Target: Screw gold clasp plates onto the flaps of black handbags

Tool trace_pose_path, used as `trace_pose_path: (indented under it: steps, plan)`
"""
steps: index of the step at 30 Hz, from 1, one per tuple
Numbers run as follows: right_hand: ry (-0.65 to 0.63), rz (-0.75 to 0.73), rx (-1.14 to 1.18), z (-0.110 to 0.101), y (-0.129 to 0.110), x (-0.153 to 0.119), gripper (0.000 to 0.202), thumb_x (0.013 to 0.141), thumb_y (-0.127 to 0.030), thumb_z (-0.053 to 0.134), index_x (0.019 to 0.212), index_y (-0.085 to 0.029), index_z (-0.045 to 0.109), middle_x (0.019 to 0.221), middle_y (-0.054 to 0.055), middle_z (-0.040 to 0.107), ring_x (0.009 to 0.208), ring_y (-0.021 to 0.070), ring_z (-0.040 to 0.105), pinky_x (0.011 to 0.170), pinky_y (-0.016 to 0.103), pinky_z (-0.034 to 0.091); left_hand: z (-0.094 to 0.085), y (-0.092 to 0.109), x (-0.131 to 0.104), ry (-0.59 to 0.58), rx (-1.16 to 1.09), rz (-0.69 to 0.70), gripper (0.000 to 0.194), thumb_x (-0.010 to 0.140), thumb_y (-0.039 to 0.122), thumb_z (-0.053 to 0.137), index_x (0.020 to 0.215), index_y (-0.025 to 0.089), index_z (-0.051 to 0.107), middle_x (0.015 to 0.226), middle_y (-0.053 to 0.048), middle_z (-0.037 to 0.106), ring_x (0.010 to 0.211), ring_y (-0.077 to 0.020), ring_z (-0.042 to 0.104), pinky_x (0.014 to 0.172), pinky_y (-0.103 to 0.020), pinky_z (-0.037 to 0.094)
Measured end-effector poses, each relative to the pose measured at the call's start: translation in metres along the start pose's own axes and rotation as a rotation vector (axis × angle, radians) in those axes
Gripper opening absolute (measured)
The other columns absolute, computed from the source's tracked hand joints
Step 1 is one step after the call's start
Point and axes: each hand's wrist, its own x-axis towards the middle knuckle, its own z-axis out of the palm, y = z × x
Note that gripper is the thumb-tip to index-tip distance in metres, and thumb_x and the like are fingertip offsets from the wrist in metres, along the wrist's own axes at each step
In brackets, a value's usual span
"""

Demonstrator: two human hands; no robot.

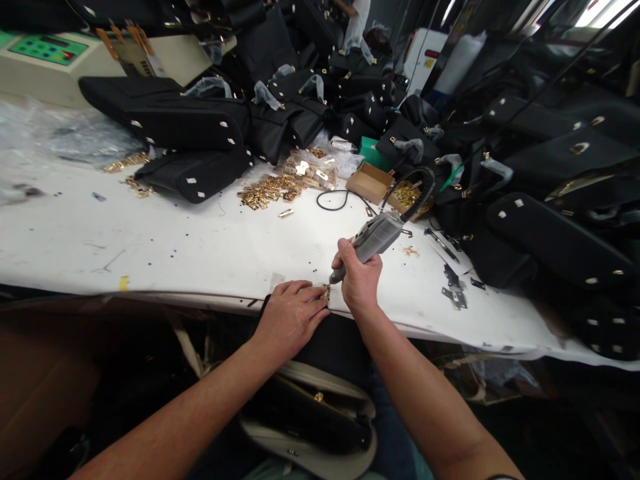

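My right hand (pixel 359 275) was closed in a fist around a power tool (pixel 376 237), at about two o'clock from my left hand (pixel 294 308). The tool had a thick, dull grey body and a narrow dark nose aimed between seven and eight o'clock, and a ribbed black hose (pixel 427 181) curved up from its back end. The nose stood right at a small gold fitting (pixel 327 291) on the table's near edge; I couldn't tell if the two touched. My left hand lay palm down, fingers side by side, their tips against the fitting; whether the thumb pinched anything I couldn't tell. At six o'clock from the fitting a black bag (pixel 336 343) hung over my lap, its mouth gaping, its lining pale beige, a gold zip pull (pixel 319 397) showing inside. On the white table (pixel 125 233), a glinting heap of gold metal pieces (pixel 267 193) lay at eleven o'clock from the nose, and a cardboard box (pixel 370 183) at one.
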Motion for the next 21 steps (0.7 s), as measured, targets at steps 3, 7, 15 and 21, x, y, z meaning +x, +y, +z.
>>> trace_pose_path:
  steps: [3,7,15,21]
  plan:
    - [-0.07,-0.001,-0.089,0.0035,-0.0048,-0.0024,0.031,0.078,-0.04,0.073,0.063,-0.018,0.058,0.049,-0.003,0.054,0.045,0.0103,0.048,0.045,0.022,0.041,0.0022,-0.0006,-0.0005,0.024,0.003,0.012,0.021,0.096,0.031,0.059,0.112,0.028,0.073,0.123,-0.001,0.071,0.118,-0.0263,0.058,0.097,-0.046,0.046]
    - [-0.204,-0.006,-0.193,0.0084,-0.01,-0.0027,0.028,0.077,-0.036,0.071,0.061,-0.018,0.057,0.049,-0.004,0.054,0.043,0.0098,0.046,0.045,0.023,0.041,0.004,-0.0008,-0.0006,0.044,0.016,0.019,0.02,0.095,0.03,0.061,0.112,0.026,0.073,0.122,-0.002,0.072,0.117,-0.0263,0.059,0.096,-0.046,0.046]
    - [-0.318,0.013,-0.209,0.0073,-0.008,0.0049,0.026,0.078,-0.032,0.066,0.059,-0.019,0.053,0.048,-0.004,0.052,0.043,0.0098,0.047,0.045,0.022,0.041,0.0033,-0.0013,-0.001,0.051,0.027,0.024,0.02,0.096,0.029,0.061,0.111,0.027,0.073,0.121,0.0,0.072,0.117,-0.0261,0.059,0.096,-0.046,0.047]
    - [-0.338,0.008,-0.192,0.0067,-0.009,0.0034,0.027,0.077,-0.031,0.066,0.058,-0.019,0.051,0.047,-0.004,0.051,0.041,0.0092,0.046,0.043,0.021,0.04,0.0036,-0.0009,-0.0008,0.038,0.041,0.026,0.02,0.096,0.03,0.06,0.111,0.027,0.073,0.12,-0.001,0.072,0.116,-0.027,0.06,0.095,-0.047,0.047]
